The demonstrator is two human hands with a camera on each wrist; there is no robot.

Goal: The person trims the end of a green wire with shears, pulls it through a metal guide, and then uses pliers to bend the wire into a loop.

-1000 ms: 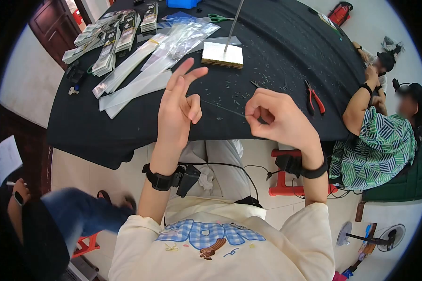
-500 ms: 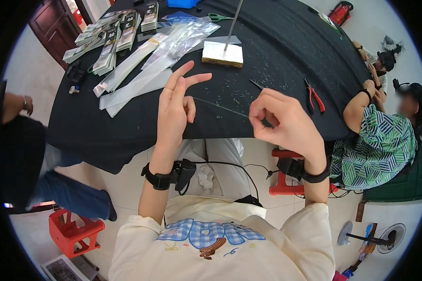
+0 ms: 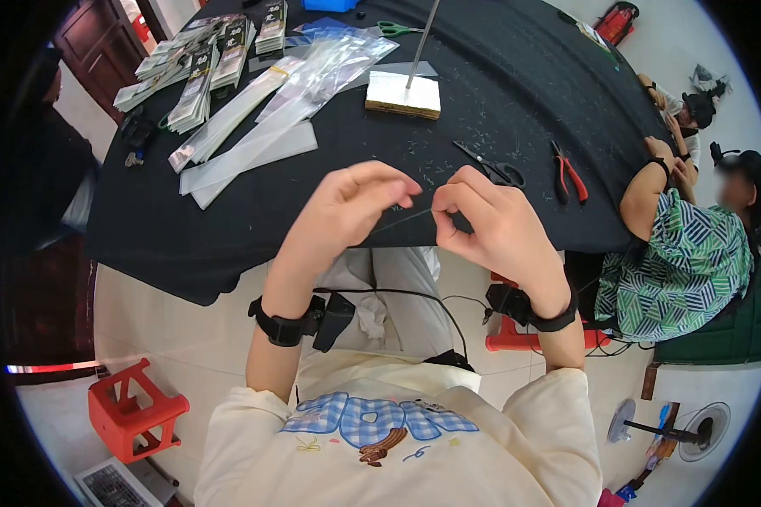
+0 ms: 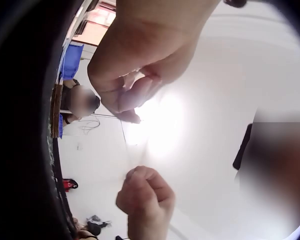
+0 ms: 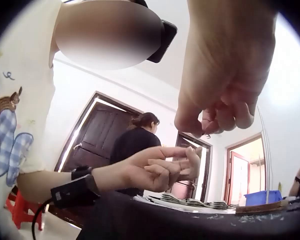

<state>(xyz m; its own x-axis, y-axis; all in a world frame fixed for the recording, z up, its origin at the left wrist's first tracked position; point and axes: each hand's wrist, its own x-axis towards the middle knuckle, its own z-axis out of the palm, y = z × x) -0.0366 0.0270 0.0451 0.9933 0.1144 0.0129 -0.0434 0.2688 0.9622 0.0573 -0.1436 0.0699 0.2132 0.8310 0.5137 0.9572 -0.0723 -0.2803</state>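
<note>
My right hand (image 3: 495, 221) pinches a thin dark line (image 3: 406, 222) between thumb and forefinger. The line slants down and left from there to my left hand (image 3: 351, 203), whose fingers are bent around it, its far end hidden by the palm. Both hands are held above the front edge of the table, fingertips close together. A small dark curved bit (image 5: 206, 135) shows at the right fingertips in the right wrist view. Black scissors (image 3: 492, 165) lie just beyond the right hand, and red-handled pliers (image 3: 572, 175) lie to their right.
A foil-topped block (image 3: 403, 95) with an upright metal rod (image 3: 423, 42) stands behind the hands. Clear plastic sleeves (image 3: 254, 160) and stacks of printed cards (image 3: 199, 80) cover the left side. Tiny clippings dot the black cloth (image 3: 558, 110). Another person (image 3: 676, 245) sits at right.
My left hand has turned from raised, spread fingers to bent ones and come right, close to the right hand. The visible line is shorter. The scissors show more fully. The bystander at left moved back.
</note>
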